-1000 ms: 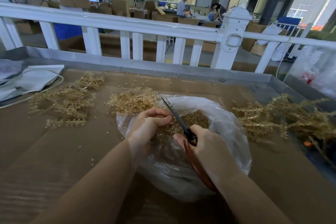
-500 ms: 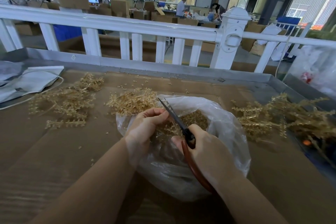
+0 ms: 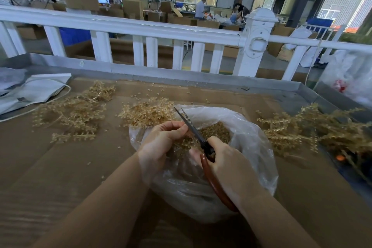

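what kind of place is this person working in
Most likely a factory or packing workshop: cardboard boxes stand stacked behind the white railing, other workers stand at tables, and scissors trim golden plastic sprigs over a plastic bag.

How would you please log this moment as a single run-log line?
left hand: pinches sprig at blades | right hand: grips scissors, blades slightly open | clear bag: beneath hands, holds cut pieces

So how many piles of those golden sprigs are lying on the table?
3: left pile, middle pile behind the bag, right pile. The bag may hide more.
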Tool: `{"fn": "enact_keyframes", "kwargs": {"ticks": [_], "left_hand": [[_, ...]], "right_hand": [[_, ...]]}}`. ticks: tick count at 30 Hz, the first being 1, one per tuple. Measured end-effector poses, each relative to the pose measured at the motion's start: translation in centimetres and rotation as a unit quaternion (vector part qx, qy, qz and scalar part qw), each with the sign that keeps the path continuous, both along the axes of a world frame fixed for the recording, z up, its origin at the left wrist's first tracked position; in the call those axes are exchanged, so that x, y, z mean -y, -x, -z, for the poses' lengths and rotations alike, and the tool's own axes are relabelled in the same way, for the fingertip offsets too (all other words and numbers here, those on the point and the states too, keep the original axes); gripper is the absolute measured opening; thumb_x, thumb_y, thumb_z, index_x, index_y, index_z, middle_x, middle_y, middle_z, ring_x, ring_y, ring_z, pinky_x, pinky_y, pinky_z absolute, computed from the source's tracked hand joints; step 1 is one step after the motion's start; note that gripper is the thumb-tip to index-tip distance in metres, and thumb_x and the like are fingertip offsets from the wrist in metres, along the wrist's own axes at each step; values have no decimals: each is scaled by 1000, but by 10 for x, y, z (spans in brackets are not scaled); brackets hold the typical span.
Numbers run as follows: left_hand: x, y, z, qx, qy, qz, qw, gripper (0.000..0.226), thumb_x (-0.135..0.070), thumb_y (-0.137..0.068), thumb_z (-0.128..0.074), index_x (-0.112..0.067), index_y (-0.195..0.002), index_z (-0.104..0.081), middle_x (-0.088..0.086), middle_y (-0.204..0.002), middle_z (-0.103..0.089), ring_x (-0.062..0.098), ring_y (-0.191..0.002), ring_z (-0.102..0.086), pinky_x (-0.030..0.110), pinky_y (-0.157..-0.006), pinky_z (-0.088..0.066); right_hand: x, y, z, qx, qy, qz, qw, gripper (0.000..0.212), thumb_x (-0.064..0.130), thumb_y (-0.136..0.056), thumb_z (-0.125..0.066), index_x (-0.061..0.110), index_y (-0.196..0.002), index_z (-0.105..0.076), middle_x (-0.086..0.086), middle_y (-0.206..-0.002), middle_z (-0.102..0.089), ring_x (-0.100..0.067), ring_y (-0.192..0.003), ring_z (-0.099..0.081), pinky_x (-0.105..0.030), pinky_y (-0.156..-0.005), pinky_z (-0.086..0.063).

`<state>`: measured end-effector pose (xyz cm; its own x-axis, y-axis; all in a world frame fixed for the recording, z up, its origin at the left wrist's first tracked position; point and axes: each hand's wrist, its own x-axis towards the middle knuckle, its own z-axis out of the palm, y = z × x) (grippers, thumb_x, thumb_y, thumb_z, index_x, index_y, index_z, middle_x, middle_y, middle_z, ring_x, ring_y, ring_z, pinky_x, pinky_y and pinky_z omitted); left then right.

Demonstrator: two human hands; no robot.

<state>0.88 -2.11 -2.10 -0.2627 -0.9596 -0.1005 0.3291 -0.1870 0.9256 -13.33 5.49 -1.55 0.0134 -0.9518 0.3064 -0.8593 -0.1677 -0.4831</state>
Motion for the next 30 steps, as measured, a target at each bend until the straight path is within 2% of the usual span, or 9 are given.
{"fn": "enact_keyframes", "kwargs": {"ticks": [2,6,9,13,19,24,30], "left_hand": [[1,-1,0,-5,-13,8,1000,5,-4,-84,-62,-8,-81,-64,5,-70,-68,16,-63,-64,27,-56,-50],[2,-1,0,-9,-18,10,1000,10,-3,-83,-63,-10,-76,-64,4,-66,-68,16,-60,-64,25,-54,-50],[3,0,0,-9,-10,10,1000,12,-1,-83,-62,-10,-74,-62,3,-62,-67,12,-56,-65,19,-49,-50],[4,0,0,-3,3,14,1000,12,-1,-84,-61,-9,-75,-62,2,-62,-67,10,-56,-65,17,-49,-49],[4,0,1,11,0,29,1000,10,-4,-83,-63,-11,-75,-63,3,-63,-67,12,-55,-64,21,-50,-49],[4,0,0,4,-7,40,999,10,-3,-82,-63,-10,-75,-63,5,-64,-67,14,-55,-64,22,-50,-51],[5,0,3,12,-4,37,999,10,-2,-83,-63,-9,-76,-63,4,-63,-67,14,-54,-64,21,-50,-51]], "right_hand": [[1,-1,0,5,-2,2,1000,34,61,-89,-44,32,-73,-38,10,-59,-50,1,-54,-49,-11,-50,-35],[3,-2,0,13,-3,1,1000,35,61,-89,-43,28,-78,-45,7,-63,-54,-2,-58,-53,-12,-51,-37],[5,-2,-1,17,-3,4,1000,36,60,-90,-43,28,-73,-42,7,-60,-52,-1,-56,-51,-12,-50,-35],[6,-2,-2,15,-5,4,1000,36,60,-90,-43,29,-72,-40,8,-59,-51,-1,-54,-50,-13,-49,-34],[8,-2,-4,31,-14,3,999,37,61,-90,-42,30,-71,-40,9,-59,-49,-2,-53,-48,-14,-49,-30],[14,0,-5,36,-40,-3,999,35,60,-91,-41,30,-73,-41,9,-65,-52,-2,-59,-48,-17,-57,-34],[14,0,-6,44,-52,-3,998,33,56,-92,-44,30,-73,-43,10,-66,-53,-2,-60,-51,-11,-55,-34]]}}
